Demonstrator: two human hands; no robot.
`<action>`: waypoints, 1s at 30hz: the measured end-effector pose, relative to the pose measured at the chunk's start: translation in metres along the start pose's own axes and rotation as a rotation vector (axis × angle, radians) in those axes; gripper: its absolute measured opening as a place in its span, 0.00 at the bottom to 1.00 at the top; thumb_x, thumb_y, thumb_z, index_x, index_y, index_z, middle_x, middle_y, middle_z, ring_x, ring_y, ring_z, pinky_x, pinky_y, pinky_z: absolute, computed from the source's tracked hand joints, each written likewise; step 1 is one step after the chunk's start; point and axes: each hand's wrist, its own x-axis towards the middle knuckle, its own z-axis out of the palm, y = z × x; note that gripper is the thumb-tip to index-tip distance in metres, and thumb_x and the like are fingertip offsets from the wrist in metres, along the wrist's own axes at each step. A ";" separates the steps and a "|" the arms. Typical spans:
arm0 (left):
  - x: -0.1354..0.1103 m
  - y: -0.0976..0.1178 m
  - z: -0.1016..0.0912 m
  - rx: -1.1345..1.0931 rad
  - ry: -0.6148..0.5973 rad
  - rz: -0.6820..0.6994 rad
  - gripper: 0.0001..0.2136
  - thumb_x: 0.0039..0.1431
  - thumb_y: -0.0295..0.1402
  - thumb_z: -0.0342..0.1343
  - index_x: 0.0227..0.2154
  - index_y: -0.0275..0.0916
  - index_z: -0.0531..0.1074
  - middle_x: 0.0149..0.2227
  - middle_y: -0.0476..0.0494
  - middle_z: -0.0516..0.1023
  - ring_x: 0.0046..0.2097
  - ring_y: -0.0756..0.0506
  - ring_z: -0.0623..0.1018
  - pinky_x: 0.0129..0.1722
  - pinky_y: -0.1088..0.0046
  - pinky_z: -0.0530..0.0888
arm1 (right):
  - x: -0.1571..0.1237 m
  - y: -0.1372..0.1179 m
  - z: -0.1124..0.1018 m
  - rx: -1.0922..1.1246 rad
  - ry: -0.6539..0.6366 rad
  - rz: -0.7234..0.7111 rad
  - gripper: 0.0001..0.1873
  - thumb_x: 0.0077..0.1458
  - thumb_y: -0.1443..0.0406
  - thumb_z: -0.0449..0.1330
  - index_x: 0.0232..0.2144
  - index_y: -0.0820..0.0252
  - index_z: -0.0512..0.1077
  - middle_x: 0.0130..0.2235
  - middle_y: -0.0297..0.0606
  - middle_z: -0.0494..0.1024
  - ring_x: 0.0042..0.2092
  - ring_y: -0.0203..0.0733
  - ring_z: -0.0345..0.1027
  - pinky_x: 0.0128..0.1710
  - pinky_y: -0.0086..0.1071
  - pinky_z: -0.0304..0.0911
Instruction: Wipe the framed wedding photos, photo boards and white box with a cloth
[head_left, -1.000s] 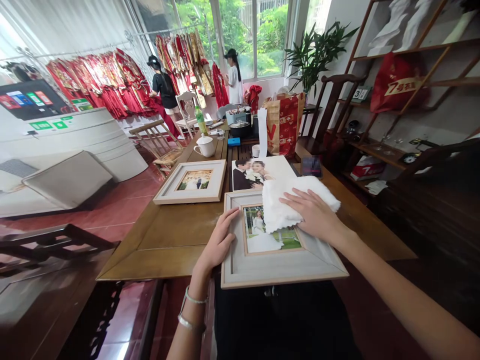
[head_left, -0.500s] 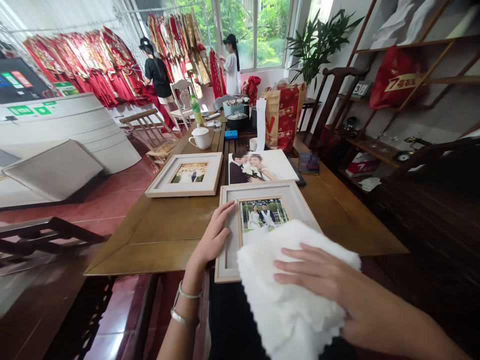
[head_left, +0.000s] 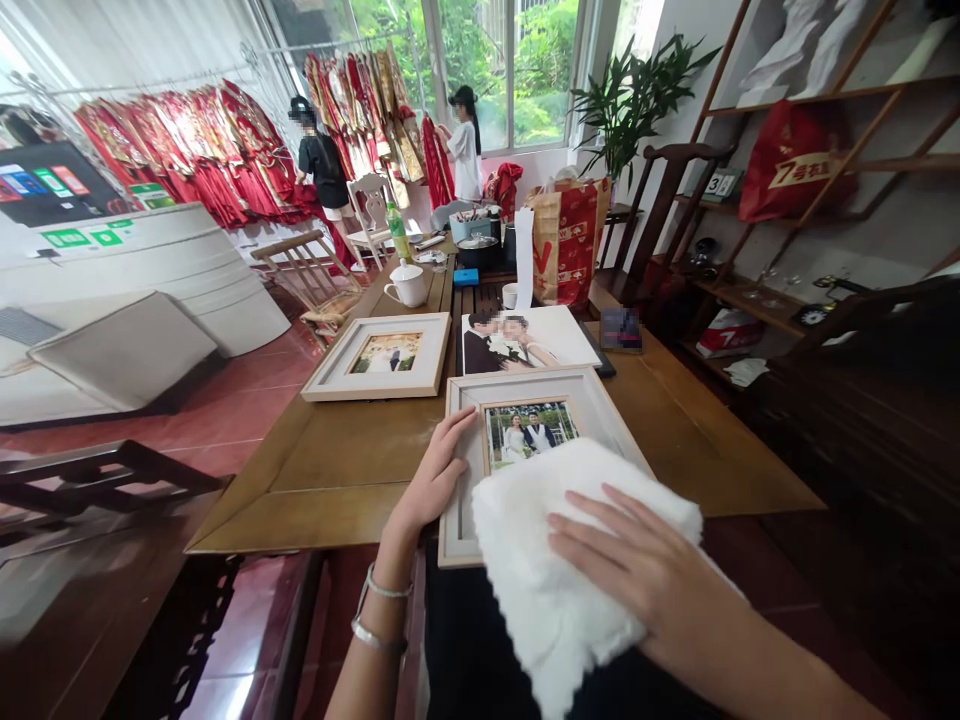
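Observation:
A wooden picture frame [head_left: 619,420] with a pale mat and a small photo of a couple lies at the table's near edge, jutting slightly over it. My left hand [head_left: 435,475] holds its left side, fingers along the border and thumb below. Under my right hand [head_left: 637,550] is a white cloth [head_left: 540,520] with a scalloped edge, which the fingers press onto the lower right of the frame. The cloth covers that part of the glass and drapes down toward my lap. My right thumb is hidden.
On the wooden table [head_left: 315,480] lie a second picture frame [head_left: 322,375] and a large couple portrait [head_left: 562,335]. Behind them are a white lidded cup [head_left: 409,287], a blue box [head_left: 466,277] and a paper bag [head_left: 574,240]. Two people stand by red garments at the back.
My right hand and the cloth have shifted slightly left over the frame, and the hand is angled more upward. My left hand keeps its place on the frame. The view has tilted a little.

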 end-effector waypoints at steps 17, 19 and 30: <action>-0.001 0.001 -0.002 -0.004 0.027 -0.021 0.25 0.52 0.22 0.45 0.53 0.44 0.67 0.59 0.44 0.62 0.62 0.40 0.58 0.64 0.57 0.53 | 0.123 0.101 -0.006 -0.103 0.040 0.238 0.36 0.40 0.81 0.50 0.54 0.62 0.67 0.56 0.43 0.71 0.63 0.52 0.53 0.60 0.53 0.49; -0.001 -0.001 -0.001 -0.012 0.032 -0.028 0.25 0.54 0.23 0.45 0.55 0.44 0.65 0.61 0.43 0.60 0.63 0.40 0.57 0.64 0.56 0.51 | 0.144 0.104 -0.006 -0.069 -0.035 0.085 0.38 0.40 0.82 0.49 0.55 0.60 0.66 0.57 0.41 0.70 0.64 0.49 0.51 0.61 0.54 0.44; -0.002 -0.006 0.000 0.002 0.042 -0.034 0.22 0.54 0.23 0.45 0.52 0.42 0.67 0.61 0.43 0.61 0.63 0.39 0.57 0.64 0.58 0.52 | 0.155 0.104 -0.003 -0.144 -0.139 -0.029 0.36 0.50 0.82 0.46 0.58 0.53 0.63 0.61 0.35 0.64 0.63 0.44 0.54 0.60 0.49 0.51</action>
